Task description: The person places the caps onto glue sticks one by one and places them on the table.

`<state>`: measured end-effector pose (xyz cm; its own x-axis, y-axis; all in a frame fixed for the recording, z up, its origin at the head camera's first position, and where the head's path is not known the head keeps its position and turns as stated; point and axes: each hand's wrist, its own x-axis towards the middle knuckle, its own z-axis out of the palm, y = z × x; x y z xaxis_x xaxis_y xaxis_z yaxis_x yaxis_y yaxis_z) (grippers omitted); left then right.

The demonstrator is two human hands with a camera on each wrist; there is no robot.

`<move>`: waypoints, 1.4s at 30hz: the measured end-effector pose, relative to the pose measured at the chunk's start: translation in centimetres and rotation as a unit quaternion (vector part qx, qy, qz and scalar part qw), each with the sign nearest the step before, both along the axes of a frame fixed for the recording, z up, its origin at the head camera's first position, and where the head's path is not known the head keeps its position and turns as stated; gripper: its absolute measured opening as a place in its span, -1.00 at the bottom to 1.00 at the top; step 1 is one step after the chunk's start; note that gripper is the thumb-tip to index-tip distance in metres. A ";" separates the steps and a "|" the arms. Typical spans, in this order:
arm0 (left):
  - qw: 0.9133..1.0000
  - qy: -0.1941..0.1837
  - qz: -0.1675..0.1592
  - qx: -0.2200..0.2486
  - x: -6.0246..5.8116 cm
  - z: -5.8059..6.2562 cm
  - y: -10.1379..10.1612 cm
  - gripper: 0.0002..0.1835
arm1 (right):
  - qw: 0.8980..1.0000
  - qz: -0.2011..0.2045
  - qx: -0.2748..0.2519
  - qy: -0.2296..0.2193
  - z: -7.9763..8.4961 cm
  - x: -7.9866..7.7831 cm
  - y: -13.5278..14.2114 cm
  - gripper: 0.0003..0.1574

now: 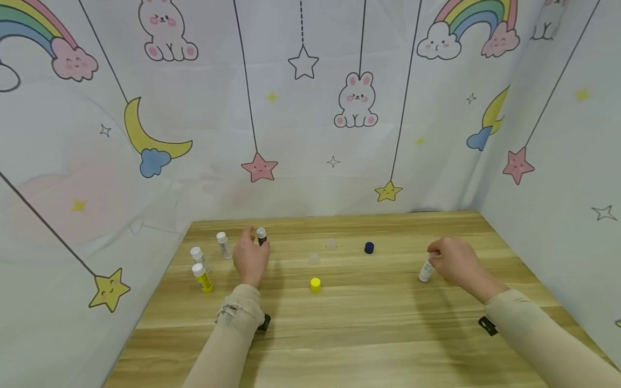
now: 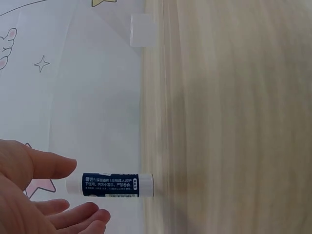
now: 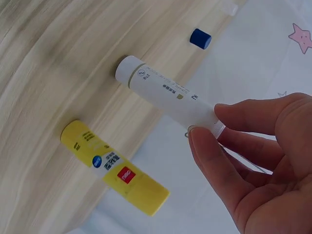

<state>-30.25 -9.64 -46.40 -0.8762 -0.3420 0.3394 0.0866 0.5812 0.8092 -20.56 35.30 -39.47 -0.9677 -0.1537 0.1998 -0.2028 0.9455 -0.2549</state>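
A white cloth backdrop printed with rainbows, moons, bunnies and stars (image 1: 310, 129) hangs behind and to the sides of a light wood-grain tabletop (image 1: 364, 345). Over the wood reach the person's two arms in cream-coloured sleeves (image 1: 548, 334). The right hand (image 1: 453, 262), on the right part of the table, pinches the upper end of a white cylindrical tube with small printed lettering (image 3: 163, 95) between thumb and fingers, the tube's lower end pointing down at the wood. Just beside that tube, apart from it, a yellow cylindrical tube with a red label patch (image 3: 114, 168) stands on its end. The left hand (image 1: 250, 258), toward the back left, has its thumb and fingers spread apart around the top of an upright white tube with a dark blue printed label (image 2: 111, 185); whether the skin touches it cannot be told. Left of this hand stand three more tubes: a slim white-topped tube with a pale body (image 1: 223, 246), a second pale white-topped tube (image 1: 196, 253) and, just in front of the second, a yellow-bodied tube with a white top (image 1: 204, 280). Smallest are the loose caps between the hands: a bright yellow round cap (image 1: 315, 285) nearest the person, a dark blue cylindrical cap (image 1: 369, 248) toward the right, and two translucent whitish caps (image 1: 314, 259) farther back than the yellow one.
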 end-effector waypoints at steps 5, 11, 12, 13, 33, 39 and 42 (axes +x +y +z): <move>1.000 -0.005 -0.003 -0.007 -0.2 -0.1 -0.1 -0.46 | 1.000 -0.001 0.017 -0.001 0.1 0.1 0.3 -0.74; 1.000 -0.009 -0.010 0.000 -0.1 0.0 0.0 -0.57 | 0.999 0.006 0.037 0.022 0.1 0.3 0.8 -0.77; 1.000 -0.010 -0.011 0.001 -0.1 0.0 0.0 -0.58 | 0.999 0.007 0.039 0.027 0.1 0.3 0.9 -0.78; 1.000 -0.010 -0.012 0.001 -0.1 0.0 -0.1 -0.58 | 0.999 0.009 0.041 0.031 0.0 0.3 1.0 -0.78; 0.998 -0.050 -0.031 -0.020 -1.7 -0.2 -0.7 -0.61 | 0.997 0.013 0.060 0.053 -0.4 0.7 1.7 -0.74; 0.997 -0.061 -0.035 -0.039 -1.8 -0.4 -0.7 -0.68 | 0.997 0.007 0.056 0.051 -0.3 1.1 1.7 -0.75; 0.996 -0.066 -0.037 -0.044 -1.8 -0.4 -0.5 -0.71 | 0.997 0.003 0.059 0.052 -0.4 1.1 1.7 -0.76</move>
<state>-32.04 -10.18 -46.81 -0.9367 -0.2491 0.2461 0.0286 0.6462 0.7627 -19.51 37.02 -39.84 -0.9415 -0.1879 0.2797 -0.2282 0.9663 -0.1191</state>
